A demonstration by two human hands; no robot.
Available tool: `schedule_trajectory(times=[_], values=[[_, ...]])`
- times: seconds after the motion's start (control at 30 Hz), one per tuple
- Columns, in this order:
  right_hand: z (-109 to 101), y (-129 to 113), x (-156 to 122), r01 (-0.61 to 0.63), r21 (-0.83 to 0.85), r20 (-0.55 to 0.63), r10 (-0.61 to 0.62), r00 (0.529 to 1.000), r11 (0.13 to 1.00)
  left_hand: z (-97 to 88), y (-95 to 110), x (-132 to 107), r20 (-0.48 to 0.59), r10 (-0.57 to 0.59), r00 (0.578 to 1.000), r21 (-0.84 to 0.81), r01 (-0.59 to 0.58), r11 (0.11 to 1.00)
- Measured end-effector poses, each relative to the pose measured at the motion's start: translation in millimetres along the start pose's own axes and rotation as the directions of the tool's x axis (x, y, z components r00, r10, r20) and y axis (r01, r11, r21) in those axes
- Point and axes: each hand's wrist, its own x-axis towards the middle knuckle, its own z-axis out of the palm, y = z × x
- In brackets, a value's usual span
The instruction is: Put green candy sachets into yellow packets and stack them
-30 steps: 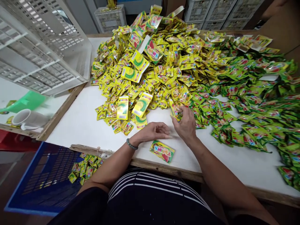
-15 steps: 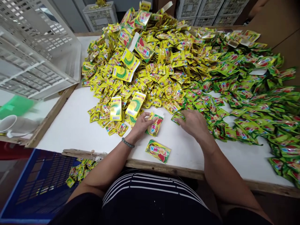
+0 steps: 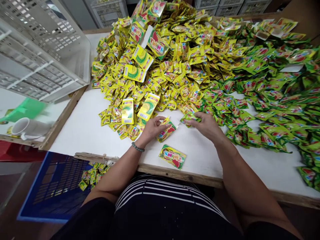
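Over the white tabletop, my left hand (image 3: 153, 130) pinches a small yellow-and-green candy box (image 3: 167, 132), its open end facing right. My right hand (image 3: 208, 126) grips a green candy packet (image 3: 189, 118) close to that open end; the packet looks outside the box. Flat on the table below lies another candy box (image 3: 172, 156) marked TWINS. Yellow candy packets (image 3: 160, 80) are heaped in front of my hands, with several boxes on the pile, among them a yellow box (image 3: 148, 106). To the right spread many green packets (image 3: 260, 110).
A white plastic crate (image 3: 47, 76) stands at the left, near a white mug (image 3: 32, 128) and a green sheet (image 3: 27, 110). Below the table edge sits a blue crate (image 3: 50, 186) with packets inside. Light-coloured crates (image 3: 110, 13) stand behind the table.
My right hand has lifted a green packet from beside the pile and brought it left to the box. The box in my left hand has tilted, its open end turning toward the packet.
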Motion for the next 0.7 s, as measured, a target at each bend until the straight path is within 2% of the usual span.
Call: schedule_trajectory(times=[0.07, 0.13, 0.27, 0.4, 0.5, 0.57, 0.63, 0.7], values=[[6, -7, -1, -0.052, 0.268, -0.042, 0.065, 0.997, 0.962, 0.9, 0, 1, 0.014, -0.001, 1.000, 0.005, 0.001, 1.000], [13, -14, -3, -0.063, 0.387, 0.002, 0.068, 0.998, 0.920, 2.4, 0, 1, 0.071, -0.010, 0.997, -0.094, 0.017, 0.995], [15, -24, -7, -0.024, 0.239, 0.131, -0.007, 0.991, 0.971, 5.1, 3, 0, 0.144, 0.001, 0.990, -0.275, 0.039, 0.961], [11, -29, -10, 0.004, 0.100, 0.202, -0.024, 0.979, 0.995, 5.9, 5, -1, 0.186, -0.008, 0.983, -0.242, 0.054, 0.969], [12, -29, -10, 0.028, 0.105, 0.255, -0.054, 0.966, 0.994, 5.5, 5, 0, 0.147, -0.065, 0.987, -0.235, 0.098, 0.967], [13, -25, -6, 0.028, 0.151, 0.185, -0.056, 0.981, 0.988, 5.3, 4, 2, 0.115, -0.116, 0.987, -0.258, 0.143, 0.955], [13, -18, 1, 0.046, 0.072, -0.050, -0.042, 0.998, 0.996, 5.5, 3, 4, 0.100, -0.149, 0.984, -0.278, 0.172, 0.945], [14, -11, 10, 0.038, -0.133, -0.296, -0.076, 0.952, 0.990, 6.1, 3, 6, 0.086, -0.159, 0.983, -0.290, 0.178, 0.940]])
